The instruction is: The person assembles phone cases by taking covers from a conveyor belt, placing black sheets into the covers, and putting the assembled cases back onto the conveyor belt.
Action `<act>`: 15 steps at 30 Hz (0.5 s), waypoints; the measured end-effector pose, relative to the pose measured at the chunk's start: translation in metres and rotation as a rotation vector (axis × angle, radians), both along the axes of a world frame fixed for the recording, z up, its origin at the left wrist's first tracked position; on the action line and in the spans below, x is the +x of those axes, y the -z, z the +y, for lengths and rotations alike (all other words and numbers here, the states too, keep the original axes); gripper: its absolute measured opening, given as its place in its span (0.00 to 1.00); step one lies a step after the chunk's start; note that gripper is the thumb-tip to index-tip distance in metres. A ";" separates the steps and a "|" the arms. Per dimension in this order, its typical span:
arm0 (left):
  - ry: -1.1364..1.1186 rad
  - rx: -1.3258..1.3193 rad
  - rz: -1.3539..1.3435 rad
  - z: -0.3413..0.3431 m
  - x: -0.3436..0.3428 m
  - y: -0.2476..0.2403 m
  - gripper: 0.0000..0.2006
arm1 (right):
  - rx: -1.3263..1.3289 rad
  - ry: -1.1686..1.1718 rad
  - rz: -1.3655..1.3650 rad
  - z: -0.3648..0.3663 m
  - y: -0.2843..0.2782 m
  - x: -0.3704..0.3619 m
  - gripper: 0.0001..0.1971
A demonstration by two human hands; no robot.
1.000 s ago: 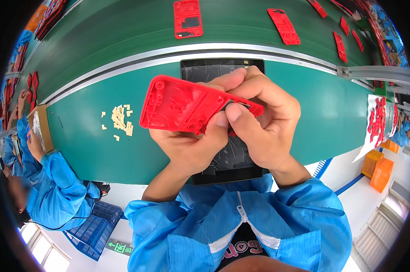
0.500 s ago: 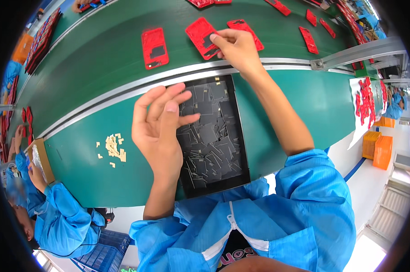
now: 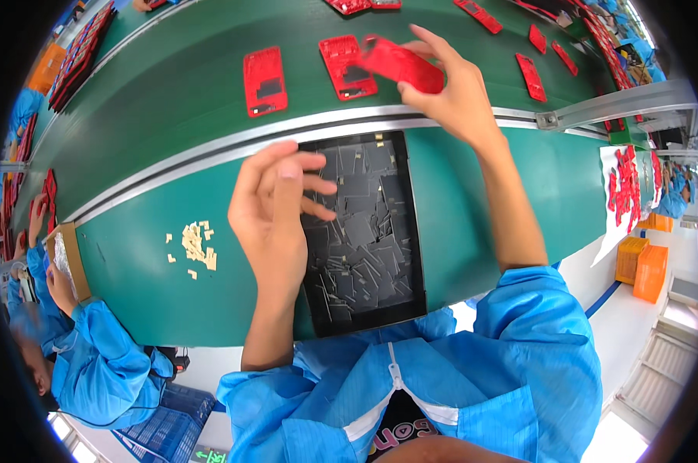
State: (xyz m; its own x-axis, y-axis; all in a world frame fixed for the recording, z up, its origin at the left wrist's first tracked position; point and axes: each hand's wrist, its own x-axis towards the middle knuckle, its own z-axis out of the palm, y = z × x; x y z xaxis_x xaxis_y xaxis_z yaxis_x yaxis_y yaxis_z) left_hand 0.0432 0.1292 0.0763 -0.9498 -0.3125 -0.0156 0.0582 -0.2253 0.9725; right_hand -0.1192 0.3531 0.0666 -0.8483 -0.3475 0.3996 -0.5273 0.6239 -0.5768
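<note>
My right hand (image 3: 461, 100) grips a red phone housing (image 3: 407, 65) by its edges, thumb below and fingers above, over the dark green belt. The housing is tilted and smeared by motion. Just left of it lies another red housing (image 3: 338, 50) with a black patch, and farther left a similar red housing (image 3: 266, 65). My left hand (image 3: 268, 204) hovers at the left side of a black tray (image 3: 420, 262), fingers loosely bent and apart, with nothing seen in them. Thin black sheets and strips (image 3: 357, 193) fill the tray in a jumble.
Small cream L-shaped pieces (image 3: 195, 245) lie heaped on the green table (image 3: 152, 301). A metal rail (image 3: 202, 158) divides table from belt. More red parts (image 3: 529, 77) lie on the belt and on a white sheet (image 3: 607, 166). A co-worker in blue (image 3: 106, 363) sits at left beside a cardboard box (image 3: 70, 251).
My right hand has left the middle housing and lifted the one to its right off the belt. The middle housing now lies straighter. My left hand has barely moved.
</note>
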 end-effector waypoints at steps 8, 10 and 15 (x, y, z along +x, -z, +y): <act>-0.011 0.181 -0.018 -0.018 -0.007 0.010 0.17 | 0.052 -0.471 0.321 -0.051 -0.048 0.067 0.28; -0.107 0.206 0.015 -0.023 -0.009 0.004 0.15 | 0.071 -0.365 0.215 -0.045 -0.040 0.070 0.16; -0.069 0.286 0.049 -0.026 -0.006 -0.001 0.18 | 0.451 -0.318 -0.023 -0.053 -0.014 0.104 0.09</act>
